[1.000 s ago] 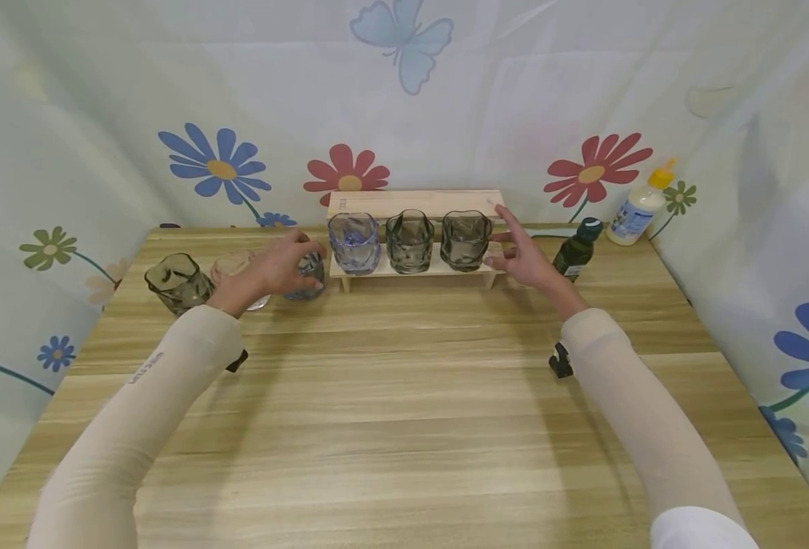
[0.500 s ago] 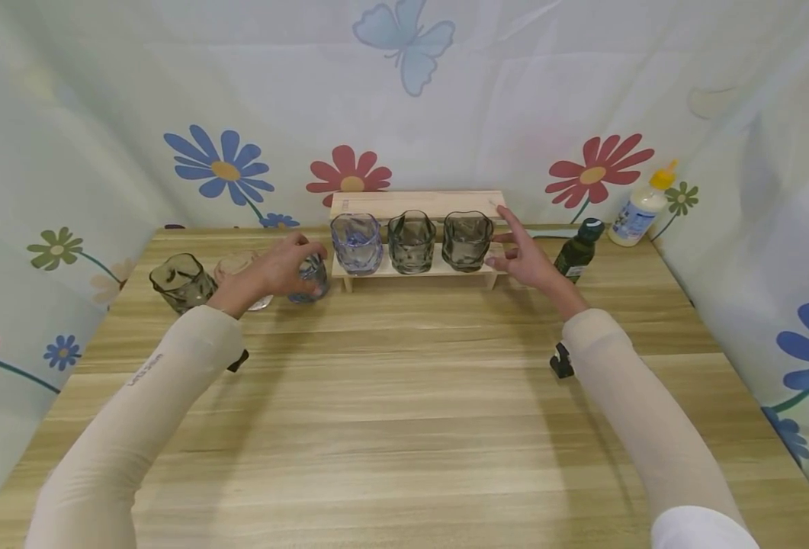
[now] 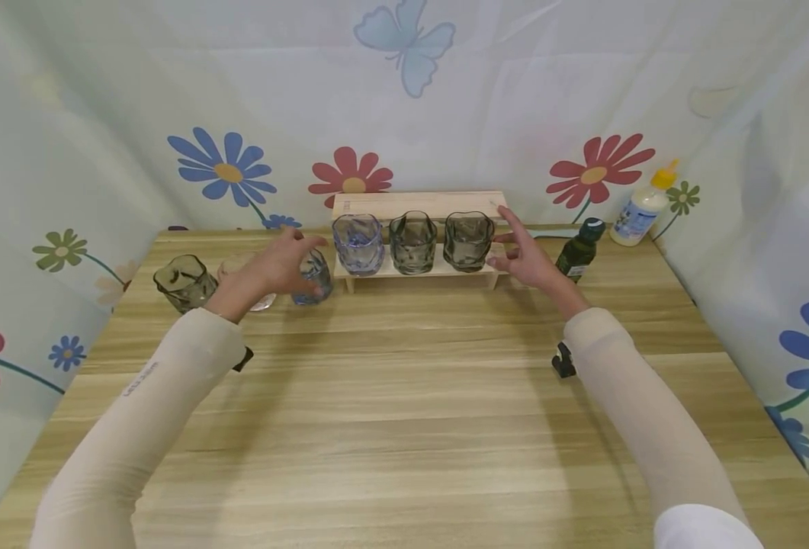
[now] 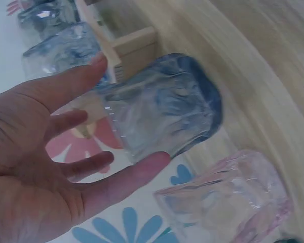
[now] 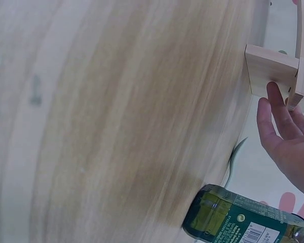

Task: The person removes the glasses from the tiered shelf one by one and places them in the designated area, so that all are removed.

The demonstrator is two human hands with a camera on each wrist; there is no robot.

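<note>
My left hand is spread beside a blue glass that stands on the table left of the wooden rack. In the left wrist view, the fingers are extended and the thumb overlaps the edge of that glass. A pink glass stands beside it, mostly behind my hand in the head view. On the rack's lower step are a violet-blue glass and two grey glasses. My right hand rests its fingers at the rack's right end.
A smoky glass stands at the far left of the table. Right of the rack are a dark green bottle and a white squeeze bottle with a yellow cap. A flower-printed curtain closes the back and sides.
The left thumb and fingers have spread slightly wider at the blue glass. The right hand has stayed at the rack's end. The head view has shifted a little.
</note>
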